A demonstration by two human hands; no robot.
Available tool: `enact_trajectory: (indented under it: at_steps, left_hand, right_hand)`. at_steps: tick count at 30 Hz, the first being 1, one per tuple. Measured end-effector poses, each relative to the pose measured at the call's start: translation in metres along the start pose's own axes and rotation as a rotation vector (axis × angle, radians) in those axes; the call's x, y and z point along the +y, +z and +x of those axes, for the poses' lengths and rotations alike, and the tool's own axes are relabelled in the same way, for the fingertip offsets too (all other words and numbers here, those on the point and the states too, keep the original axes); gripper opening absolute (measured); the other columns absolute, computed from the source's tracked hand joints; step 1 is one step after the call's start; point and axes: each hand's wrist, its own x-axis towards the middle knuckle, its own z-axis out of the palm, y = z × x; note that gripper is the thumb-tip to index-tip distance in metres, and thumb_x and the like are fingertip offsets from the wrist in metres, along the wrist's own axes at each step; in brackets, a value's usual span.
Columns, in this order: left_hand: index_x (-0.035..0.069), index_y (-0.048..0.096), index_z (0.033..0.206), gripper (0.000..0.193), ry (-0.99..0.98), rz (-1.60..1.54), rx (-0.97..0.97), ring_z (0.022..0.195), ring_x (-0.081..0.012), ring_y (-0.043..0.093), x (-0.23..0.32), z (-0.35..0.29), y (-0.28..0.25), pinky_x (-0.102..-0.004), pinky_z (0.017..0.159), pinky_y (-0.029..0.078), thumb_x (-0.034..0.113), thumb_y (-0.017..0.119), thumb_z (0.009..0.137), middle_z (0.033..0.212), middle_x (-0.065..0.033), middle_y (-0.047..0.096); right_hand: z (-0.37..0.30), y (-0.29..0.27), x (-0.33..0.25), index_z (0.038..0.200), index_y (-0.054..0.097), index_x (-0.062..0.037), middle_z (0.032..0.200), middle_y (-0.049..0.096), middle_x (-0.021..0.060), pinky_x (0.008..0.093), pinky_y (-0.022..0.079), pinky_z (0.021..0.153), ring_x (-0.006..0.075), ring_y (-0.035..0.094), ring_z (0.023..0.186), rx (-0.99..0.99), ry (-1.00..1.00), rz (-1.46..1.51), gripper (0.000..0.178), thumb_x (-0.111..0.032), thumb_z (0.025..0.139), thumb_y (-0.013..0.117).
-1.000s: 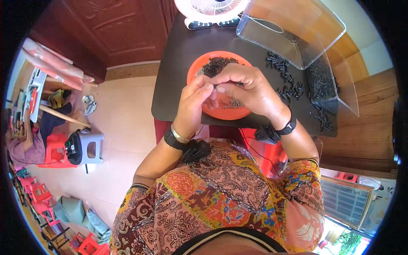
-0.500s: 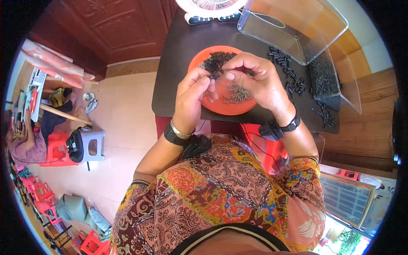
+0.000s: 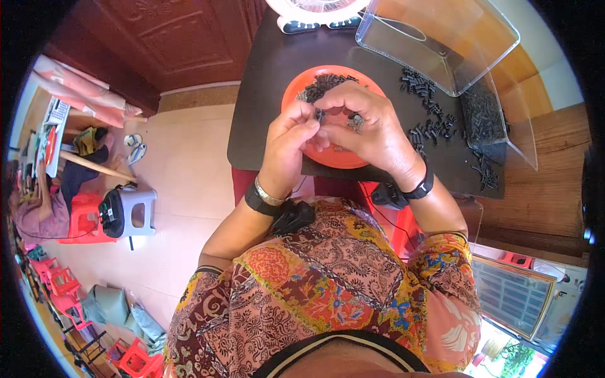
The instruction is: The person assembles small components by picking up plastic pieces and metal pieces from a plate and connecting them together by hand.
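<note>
Over a round orange basin (image 3: 372,79) on the table, my two hands meet fingertip to fingertip. My left hand (image 3: 285,142) pinches a small black part (image 3: 319,116) between thumb and fingers. From the other side my right hand (image 3: 376,129) closes its thumb and forefinger on the same part, so its exact shape is mostly covered. Behind my fingers the basin holds a heap of small black pieces (image 3: 329,82). Small grey metal pieces (image 3: 356,121) show in the gap of my right hand, largely hidden by it.
Many short black cylindrical pieces (image 3: 435,129) lie scattered on the dark table (image 3: 261,94), right of the basin. A clear plastic box (image 3: 457,94) stands beyond them, with more black pieces near it. A white fan (image 3: 321,9) sits at the back. Another person (image 3: 44,208) sits far left by stools.
My right hand has come left and lower, its fingertips closing in on my left fingertips. It now covers more of the grey pieces in the basin.
</note>
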Motion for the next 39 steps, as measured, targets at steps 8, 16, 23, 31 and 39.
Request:
enact_trajectory:
  at_steps: [8, 16, 23, 31, 39]
  left_hand:
    - [0.005, 0.053, 0.089, 0.015, -0.046, -0.096, 0.019, 0.069, -0.0116, 0.055, 0.005, -0.003, 0.005, -0.0243, 0.064, 0.043, 0.02, 0.052, 0.089, 0.079, -0.0038, 0.058]
    - [0.005, 0.051, 0.095, 0.018, 0.018, -0.164, -0.058, 0.073, -0.0164, 0.052, 0.003, -0.001, -0.011, -0.0282, 0.065, 0.041, 0.023, 0.051, 0.093, 0.084, -0.0038, 0.051]
    - [0.005, 0.05, 0.094, 0.016, 0.098, -0.164, -0.055, 0.071, -0.0177, 0.05, 0.005, 0.004, -0.027, -0.0286, 0.065, 0.039, 0.021, 0.047, 0.095, 0.083, -0.0053, 0.05]
    - [0.006, 0.05, 0.091, 0.014, 0.061, -0.167, -0.013, 0.069, -0.0141, 0.055, 0.006, 0.001, -0.021, -0.0251, 0.062, 0.042, 0.019, 0.05, 0.094, 0.082, -0.0039, 0.054]
    - [0.006, 0.05, 0.091, 0.014, 0.05, -0.12, -0.014, 0.069, -0.0126, 0.055, 0.006, 0.0, -0.018, -0.0242, 0.062, 0.042, 0.019, 0.05, 0.094, 0.081, -0.0033, 0.055]
  right_hand:
    - [-0.001, 0.004, 0.008, 0.099, 0.065, -0.0038, 0.096, 0.061, 0.0041, 0.0254, 0.05, 0.076, 0.0118, 0.061, 0.085, -0.048, 0.002, 0.1, 0.027, 0.003, 0.073, 0.072]
    - [0.006, -0.018, 0.011, 0.091, 0.066, -0.0051, 0.089, 0.066, 0.0093, 0.0341, 0.051, 0.074, 0.0251, 0.064, 0.082, -0.046, 0.003, -0.102, 0.02, -0.003, 0.072, 0.072]
    - [-0.015, -0.042, 0.029, 0.086, 0.067, -0.0085, 0.082, 0.063, 0.0087, 0.0409, 0.049, 0.072, 0.0304, 0.061, 0.082, -0.362, 0.058, -0.457, 0.013, -0.014, 0.074, 0.066]
    - [-0.009, -0.014, 0.041, 0.087, 0.065, -0.0075, 0.084, 0.061, 0.0088, 0.0406, 0.049, 0.075, 0.0288, 0.059, 0.088, -0.324, -0.039, -0.726, 0.014, -0.015, 0.076, 0.062]
    - [-0.013, -0.006, 0.036, 0.084, 0.066, -0.0076, 0.087, 0.064, 0.0114, 0.0435, 0.05, 0.073, 0.032, 0.062, 0.086, -0.437, 0.011, -0.682, 0.013, -0.014, 0.074, 0.063]
